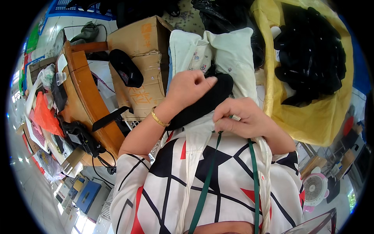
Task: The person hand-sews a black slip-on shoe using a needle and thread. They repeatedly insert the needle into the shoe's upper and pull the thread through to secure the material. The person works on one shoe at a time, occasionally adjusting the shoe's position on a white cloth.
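A black cloth shoe (202, 105) lies slantwise across my lap, over a pale cloth (233, 45) with small flower prints. My left hand (191, 89) is closed on the shoe's upper side, thumb pressed along it. Just right of the shoe, my right hand (243, 117) is closed in a pinch. A small pale piece peeks out between its fingers, too little of it to name. Another black shoe (126, 68) rests against the cardboard box (142, 50) at the left.
On my right stands a yellow-lined container (307, 121) heaped with black shoes (311, 54). To the left is a wooden table (83, 93) with a black strap (111, 118), a dark machine (76, 134) and a red bag (46, 115). A pink fan (314, 189) sits lower right.
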Motion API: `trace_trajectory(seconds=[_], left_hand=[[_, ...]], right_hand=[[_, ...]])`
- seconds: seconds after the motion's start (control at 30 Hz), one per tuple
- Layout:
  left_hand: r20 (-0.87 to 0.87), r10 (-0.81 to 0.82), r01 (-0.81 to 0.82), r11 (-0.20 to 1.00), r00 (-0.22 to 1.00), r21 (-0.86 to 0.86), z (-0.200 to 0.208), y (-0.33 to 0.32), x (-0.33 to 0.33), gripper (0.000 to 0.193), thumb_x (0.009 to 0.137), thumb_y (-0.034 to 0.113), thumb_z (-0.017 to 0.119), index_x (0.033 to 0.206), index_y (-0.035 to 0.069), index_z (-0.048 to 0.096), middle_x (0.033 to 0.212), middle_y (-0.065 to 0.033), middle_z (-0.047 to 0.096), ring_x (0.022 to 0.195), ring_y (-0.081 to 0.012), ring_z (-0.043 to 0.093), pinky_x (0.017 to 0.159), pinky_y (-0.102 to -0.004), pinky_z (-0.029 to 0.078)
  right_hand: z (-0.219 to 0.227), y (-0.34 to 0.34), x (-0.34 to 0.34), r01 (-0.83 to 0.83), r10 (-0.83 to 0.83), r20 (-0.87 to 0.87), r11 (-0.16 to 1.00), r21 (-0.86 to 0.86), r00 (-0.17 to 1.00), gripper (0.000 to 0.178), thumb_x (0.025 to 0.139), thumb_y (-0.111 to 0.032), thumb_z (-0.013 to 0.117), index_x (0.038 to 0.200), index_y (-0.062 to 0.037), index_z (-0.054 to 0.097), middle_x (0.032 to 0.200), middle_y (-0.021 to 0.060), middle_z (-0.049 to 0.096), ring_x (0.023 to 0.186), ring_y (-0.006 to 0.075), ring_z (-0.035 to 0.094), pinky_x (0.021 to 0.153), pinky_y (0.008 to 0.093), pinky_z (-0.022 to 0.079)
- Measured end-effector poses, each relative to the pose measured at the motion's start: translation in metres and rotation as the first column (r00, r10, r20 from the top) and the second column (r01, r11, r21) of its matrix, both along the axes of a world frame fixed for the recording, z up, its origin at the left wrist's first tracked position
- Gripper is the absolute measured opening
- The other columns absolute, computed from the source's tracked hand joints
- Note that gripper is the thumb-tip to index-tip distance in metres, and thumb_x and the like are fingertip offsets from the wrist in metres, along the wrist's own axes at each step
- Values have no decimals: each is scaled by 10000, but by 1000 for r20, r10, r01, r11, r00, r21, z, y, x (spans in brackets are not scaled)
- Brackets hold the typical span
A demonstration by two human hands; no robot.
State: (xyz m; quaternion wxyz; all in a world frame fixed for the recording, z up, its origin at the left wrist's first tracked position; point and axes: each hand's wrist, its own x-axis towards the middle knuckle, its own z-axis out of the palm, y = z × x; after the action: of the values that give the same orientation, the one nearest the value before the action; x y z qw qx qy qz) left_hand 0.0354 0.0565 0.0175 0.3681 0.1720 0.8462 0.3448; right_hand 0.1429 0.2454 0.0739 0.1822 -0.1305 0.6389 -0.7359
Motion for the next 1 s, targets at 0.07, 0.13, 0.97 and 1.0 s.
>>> trace_trajectory(seconds=[0.07,0.13,0.97,1.0], left_hand=[[-5,-173,173,985,985,-21,8,6,6,416,836,381,757,683,7,658,552,-60,563,526,-134,514,512,-331,423],[88,-132,122,987,987,107,-12,-3,12,350,857,336,749,743,12,677,604,-48,609,548,-92,526,505,-293,422],[585,127,-294,935,801,200,-38,-17,7,72,935,125,655,929,54,649,756,10,635,646,-35,527,561,-185,398],[575,132,-291,937,807,195,-37,-17,8,75,937,125,653,927,51,649,763,8,638,652,-39,532,568,-190,405]], right_hand=[[2,-7,-3,-66,65,12,997,27,998,61,906,-65,667,937,-44,618,813,42,691,714,179,690,668,277,520],[-2,-11,-5,-124,125,-3,991,57,992,62,889,-57,674,928,-50,626,798,39,683,706,193,684,670,280,518],[-87,-13,-27,264,-59,-302,658,706,952,41,886,-160,633,901,-130,608,863,56,607,825,290,631,646,400,499],[-86,-15,-29,252,-37,-310,675,693,950,45,892,-157,630,917,-128,607,872,59,612,824,290,635,642,398,499]])
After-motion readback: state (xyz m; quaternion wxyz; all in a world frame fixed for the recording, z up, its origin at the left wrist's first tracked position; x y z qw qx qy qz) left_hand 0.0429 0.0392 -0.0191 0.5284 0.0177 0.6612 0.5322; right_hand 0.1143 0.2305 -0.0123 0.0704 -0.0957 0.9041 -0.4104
